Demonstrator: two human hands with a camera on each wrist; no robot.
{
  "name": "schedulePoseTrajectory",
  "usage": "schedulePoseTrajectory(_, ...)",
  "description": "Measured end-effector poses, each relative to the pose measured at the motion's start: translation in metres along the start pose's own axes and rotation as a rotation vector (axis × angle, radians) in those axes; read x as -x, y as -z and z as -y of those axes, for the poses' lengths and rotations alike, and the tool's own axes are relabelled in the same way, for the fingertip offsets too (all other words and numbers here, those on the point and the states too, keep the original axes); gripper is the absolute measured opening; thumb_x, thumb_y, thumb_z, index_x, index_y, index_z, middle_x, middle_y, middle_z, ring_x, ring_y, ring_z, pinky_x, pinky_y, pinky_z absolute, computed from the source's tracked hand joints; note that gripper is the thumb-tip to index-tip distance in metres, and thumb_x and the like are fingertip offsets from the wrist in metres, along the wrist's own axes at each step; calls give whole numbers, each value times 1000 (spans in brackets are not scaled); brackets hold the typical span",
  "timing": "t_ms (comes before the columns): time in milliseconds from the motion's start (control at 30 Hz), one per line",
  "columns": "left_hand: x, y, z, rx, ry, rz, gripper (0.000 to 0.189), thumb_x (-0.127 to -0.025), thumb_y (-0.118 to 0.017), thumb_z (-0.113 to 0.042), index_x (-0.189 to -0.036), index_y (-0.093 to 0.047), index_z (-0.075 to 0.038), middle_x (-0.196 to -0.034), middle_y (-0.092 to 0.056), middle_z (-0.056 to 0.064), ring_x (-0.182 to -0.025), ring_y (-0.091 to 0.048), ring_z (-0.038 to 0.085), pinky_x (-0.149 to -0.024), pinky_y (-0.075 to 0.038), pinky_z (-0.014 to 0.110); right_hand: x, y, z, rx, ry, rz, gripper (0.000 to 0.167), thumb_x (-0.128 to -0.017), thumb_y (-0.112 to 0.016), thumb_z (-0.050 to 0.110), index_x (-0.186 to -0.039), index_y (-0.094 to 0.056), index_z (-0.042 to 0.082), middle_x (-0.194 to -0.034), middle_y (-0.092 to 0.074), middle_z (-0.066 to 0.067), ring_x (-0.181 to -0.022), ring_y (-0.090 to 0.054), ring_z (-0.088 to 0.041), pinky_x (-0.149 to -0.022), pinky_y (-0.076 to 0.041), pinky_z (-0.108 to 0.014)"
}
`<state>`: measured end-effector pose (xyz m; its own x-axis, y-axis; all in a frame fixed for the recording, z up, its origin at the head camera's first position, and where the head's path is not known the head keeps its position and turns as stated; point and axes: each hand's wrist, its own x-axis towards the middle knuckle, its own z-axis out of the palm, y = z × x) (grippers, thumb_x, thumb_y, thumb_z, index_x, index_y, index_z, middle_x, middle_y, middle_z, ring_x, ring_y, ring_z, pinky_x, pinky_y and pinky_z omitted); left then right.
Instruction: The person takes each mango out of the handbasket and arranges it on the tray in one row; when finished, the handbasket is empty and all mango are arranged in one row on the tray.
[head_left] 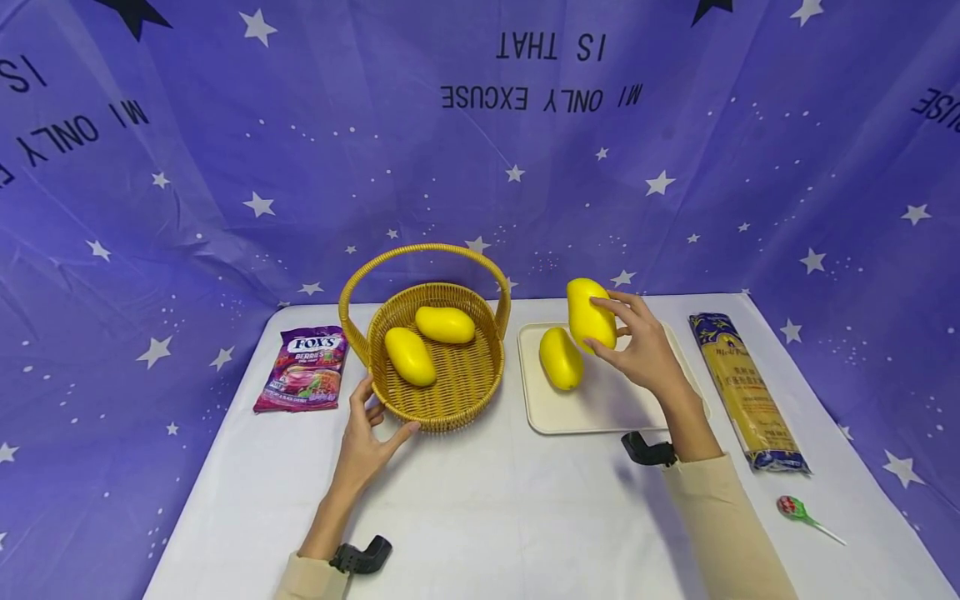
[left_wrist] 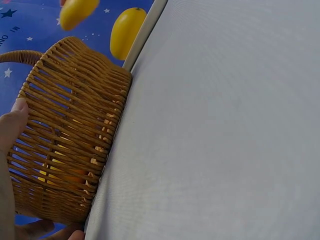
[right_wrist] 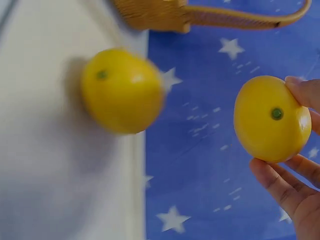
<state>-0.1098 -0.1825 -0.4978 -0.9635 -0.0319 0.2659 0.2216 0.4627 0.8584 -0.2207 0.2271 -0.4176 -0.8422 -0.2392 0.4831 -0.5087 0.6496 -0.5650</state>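
Observation:
My right hand (head_left: 637, 346) pinches a yellow mango (head_left: 589, 315) between thumb and fingers, raised above a cream tray (head_left: 600, 417). On that tray's left part lies another mango (head_left: 561, 359). In the right wrist view the held mango (right_wrist: 270, 122) turns its green stem spot to the camera. A round wicker basket (head_left: 468, 379) with a tall arched handle stands left of the tray. Inside it are two mangoes, one at the left (head_left: 410, 357) and one at the back (head_left: 446, 325). My left hand (head_left: 367, 442) holds the basket's near left side, its thumb against the weave (left_wrist: 75, 125).
A purple candy bag (head_left: 306, 371) lies left of the basket. To the right of the tray are a long pack of pasta (head_left: 746, 392) and a lollipop (head_left: 793, 507). A blue star-printed cloth (head_left: 480, 167) hangs behind the white table (head_left: 510, 517).

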Motion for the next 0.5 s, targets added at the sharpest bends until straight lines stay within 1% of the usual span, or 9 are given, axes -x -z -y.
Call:
schedulePoseTrajectory(200,0,0,-1,20,10,1,101,-78,-83,-11,-153,-15,-2,-149,-32,31,-123,-52,49,-99,-47,58,14,-8,-29,10,-97,51,62,-78,-84,13,-134,-58,5,-138,-48,-22,-115,-56,-40,-76,-60,-49)
schedulePoseTrajectory(400,0,0,0,11,7,-2,101,-78,-83,-10,-153,-15,-2,-149,-33,30,-123,-53,48,-98,-48,58,21,-15,-49,12,-140,74,63,-78,-83,13,-135,-57,5,-135,-49,-22,-114,-55,-39,-76,-59,-50)
schedulePoseTrajectory(500,0,0,0,14,5,-5,101,-78,-83,-10,-153,-16,-2,-149,-34,31,-123,-53,48,-98,-48,58,25,-20,-57,-2,-165,85,63,-79,-83,12,-135,-56,5,-134,-50,-22,-115,-54,-40,-78,-59,-51)
